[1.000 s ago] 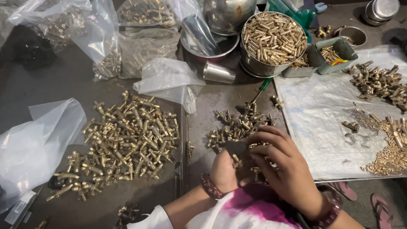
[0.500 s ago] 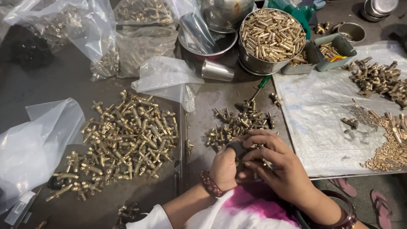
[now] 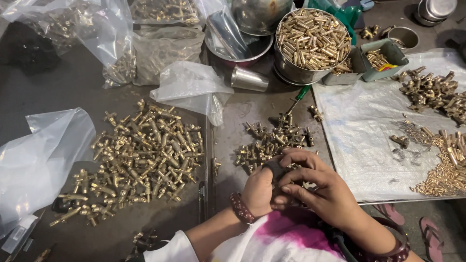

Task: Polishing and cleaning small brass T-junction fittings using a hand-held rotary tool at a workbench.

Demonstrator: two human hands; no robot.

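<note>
While a small dark rounded part (image 3: 274,169) is pinched between the closed left hand (image 3: 258,190) and the curled right hand (image 3: 318,187), fitting appears under way, and another piece must seemingly be drawn from the small heap of brass T-shaped fittings (image 3: 272,139) just beyond the fingers.

Golden brass fittings (image 3: 141,155), pink-white shirt (image 3: 286,237)

Both hands met low at the centre. The left hand (image 3: 258,187) was curled in a loose fist; the right hand (image 3: 318,187) wrapped over it, fingers (image 3: 297,160) bent.
</note>
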